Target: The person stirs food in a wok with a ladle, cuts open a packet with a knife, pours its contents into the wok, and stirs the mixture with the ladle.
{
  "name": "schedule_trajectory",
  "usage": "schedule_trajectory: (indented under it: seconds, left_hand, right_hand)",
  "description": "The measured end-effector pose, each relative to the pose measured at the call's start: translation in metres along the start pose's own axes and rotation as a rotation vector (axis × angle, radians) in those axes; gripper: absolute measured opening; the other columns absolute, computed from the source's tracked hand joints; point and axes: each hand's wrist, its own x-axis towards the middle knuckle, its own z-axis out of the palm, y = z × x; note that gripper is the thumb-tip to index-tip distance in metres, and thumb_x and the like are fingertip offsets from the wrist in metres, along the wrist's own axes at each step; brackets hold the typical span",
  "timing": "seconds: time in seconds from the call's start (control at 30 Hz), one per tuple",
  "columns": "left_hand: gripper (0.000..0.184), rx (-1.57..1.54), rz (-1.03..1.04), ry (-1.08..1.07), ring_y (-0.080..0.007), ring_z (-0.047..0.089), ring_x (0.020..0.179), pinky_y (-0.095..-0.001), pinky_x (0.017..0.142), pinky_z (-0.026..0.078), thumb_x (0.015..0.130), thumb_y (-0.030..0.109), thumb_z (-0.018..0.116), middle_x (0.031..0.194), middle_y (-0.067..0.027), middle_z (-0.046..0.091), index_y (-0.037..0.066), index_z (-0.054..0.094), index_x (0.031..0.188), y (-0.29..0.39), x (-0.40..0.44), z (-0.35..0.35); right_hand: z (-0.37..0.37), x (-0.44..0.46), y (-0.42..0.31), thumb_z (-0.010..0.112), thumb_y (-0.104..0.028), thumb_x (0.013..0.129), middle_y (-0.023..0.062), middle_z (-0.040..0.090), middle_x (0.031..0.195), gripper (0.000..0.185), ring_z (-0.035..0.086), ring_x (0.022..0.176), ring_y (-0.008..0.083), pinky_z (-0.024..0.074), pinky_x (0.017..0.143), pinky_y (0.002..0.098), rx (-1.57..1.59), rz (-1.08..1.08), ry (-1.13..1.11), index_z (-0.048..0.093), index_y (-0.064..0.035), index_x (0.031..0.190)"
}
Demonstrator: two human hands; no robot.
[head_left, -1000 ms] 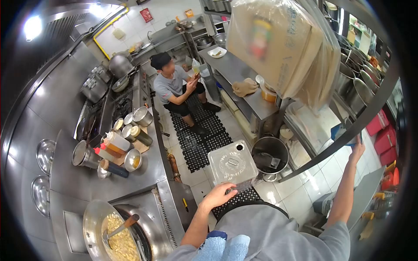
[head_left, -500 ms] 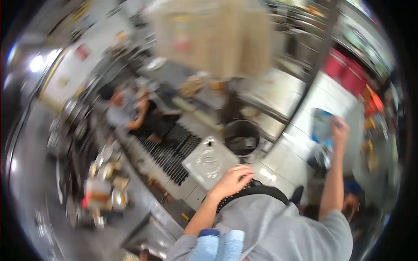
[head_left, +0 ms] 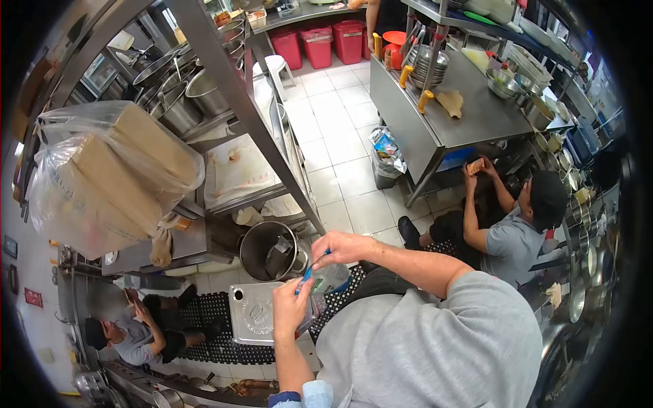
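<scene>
In front of my waist, my left hand [head_left: 290,304] and my right hand [head_left: 341,247] are close together. Between them they pinch the narrow blue edge of a clear plastic bag [head_left: 333,277]. The bag hangs below my fingers and shows some green print; its contents are unclear. Just beyond my hands stands a tall steel pot [head_left: 253,258] with a dark object inside. An embossed metal lid or panel [head_left: 255,314] lies to the left of my left hand.
A steel shelf rack [head_left: 269,139] rises ahead, with bagged cardboard boxes [head_left: 112,177] at left. A bin [head_left: 386,174] stands by the steel table [head_left: 469,129]. One person [head_left: 507,238] sits at right, another [head_left: 139,333] at left; perforated black mats [head_left: 204,316] cover some floor.
My view has turned to the right and sharpened. My right hand has come in from far out at the right to meet my left hand, and both now grip the plastic bag.
</scene>
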Motion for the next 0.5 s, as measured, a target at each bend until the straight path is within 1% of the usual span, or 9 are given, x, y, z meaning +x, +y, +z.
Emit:
schedule_trajectory:
  seconds: [0.03,0.1,0.13,0.2,0.23,0.27,0.37,0.47,0.5]
  left_hand:
    - [0.023,-0.003,-0.049,-0.036,-0.0169,0.059,0.058,-0.0339,0.057,0.045,0.092,0.021,0.071,0.069,-0.0157,0.065,-0.001,0.073,0.097,-0.001,-0.003,0.001]
    - [0.024,-0.078,-0.055,0.017,-0.0126,0.054,0.057,-0.0336,0.055,0.043,0.093,0.023,0.07,0.064,-0.0157,0.062,-0.001,0.072,0.096,-0.005,0.005,0.013]
    - [0.025,-0.113,-0.058,0.049,-0.0105,0.051,0.056,-0.0334,0.054,0.042,0.094,0.023,0.07,0.062,-0.0157,0.06,-0.001,0.072,0.096,-0.005,0.009,0.017]
    - [0.026,-0.06,-0.114,0.058,-0.0064,0.047,0.06,-0.0309,0.053,0.04,0.094,0.023,0.069,0.06,-0.008,0.056,-0.003,0.072,0.094,-0.001,0.019,0.018]
    - [0.027,-0.034,-0.139,0.064,-0.0043,0.045,0.061,-0.0297,0.053,0.039,0.094,0.023,0.069,0.059,-0.0041,0.054,-0.003,0.071,0.093,0.002,0.028,0.02]
    - [0.026,-0.039,-0.121,0.105,-0.01,0.048,0.056,-0.0337,0.054,0.042,0.094,0.022,0.068,0.061,-0.0171,0.057,-0.003,0.07,0.089,0.006,0.034,0.024]
    - [0.023,0.008,-0.168,0.019,-0.0205,0.057,0.055,-0.0377,0.056,0.045,0.095,0.019,0.066,0.067,-0.0203,0.061,-0.003,0.069,0.092,0.03,0.053,0.02]
    - [0.02,0.119,-0.009,0.064,-0.0374,0.064,0.066,-0.0435,0.061,0.047,0.095,0.017,0.064,0.077,-0.0235,0.064,-0.002,0.068,0.101,0.039,0.083,0.037]
    - [0.02,0.103,-0.036,0.07,-0.0399,0.064,0.07,-0.0449,0.063,0.048,0.095,0.016,0.063,0.079,-0.0239,0.065,-0.002,0.068,0.101,0.039,0.089,0.044]
  right_hand:
    - [0.002,0.0,0.002,0.076,-0.025,0.088,0.01,0.068,0.079,0.026,0.063,0.074,0.0202,0.0493,0.07,0.0346,0.04,0.043,0.003,0.074,0.0002,0.092]
    - [-0.011,0.007,0.006,0.075,-0.021,0.089,0.0049,0.065,0.079,0.02,0.06,0.078,0.015,0.0468,0.071,0.0311,0.096,0.109,-0.009,0.074,-0.0002,0.09]
    - [-0.013,0.012,0.014,0.076,-0.021,0.089,0.0032,0.064,0.079,0.021,0.058,0.077,0.0133,0.0456,0.07,0.0303,0.186,0.151,0.0,0.073,-0.0003,0.088]
    - [-0.025,0.022,0.029,0.077,-0.021,0.089,-0.0002,0.061,0.077,0.021,0.055,0.077,0.0098,0.0431,0.069,0.0287,0.345,0.233,0.017,0.072,-0.0006,0.084]
    - [-0.032,0.026,0.029,0.077,-0.021,0.089,-0.0032,0.056,0.076,0.023,0.05,0.076,0.0074,0.0398,0.068,0.0279,0.352,0.232,0.02,0.07,-0.0013,0.08]
    - [-0.043,0.032,0.033,0.077,-0.022,0.089,-0.0028,0.054,0.075,0.024,0.049,0.076,0.008,0.0396,0.069,0.0284,0.367,0.195,-0.023,0.069,-0.0009,0.079]
    - [-0.07,0.042,0.034,0.077,-0.023,0.089,-0.0015,0.053,0.074,0.027,0.048,0.075,0.0095,0.0389,0.068,0.0299,0.347,0.12,-0.138,0.069,-0.0003,0.078]
    - [-0.095,0.051,0.044,0.077,-0.026,0.089,0.0002,0.056,0.075,0.028,0.051,0.077,0.0114,0.0404,0.07,0.0313,0.298,0.085,-0.192,0.07,-0.0002,0.078]
    - [-0.1,0.051,0.048,0.077,-0.026,0.089,0.0008,0.057,0.075,0.029,0.052,0.077,0.012,0.0413,0.07,0.0317,0.293,0.084,-0.201,0.071,-0.0002,0.078]
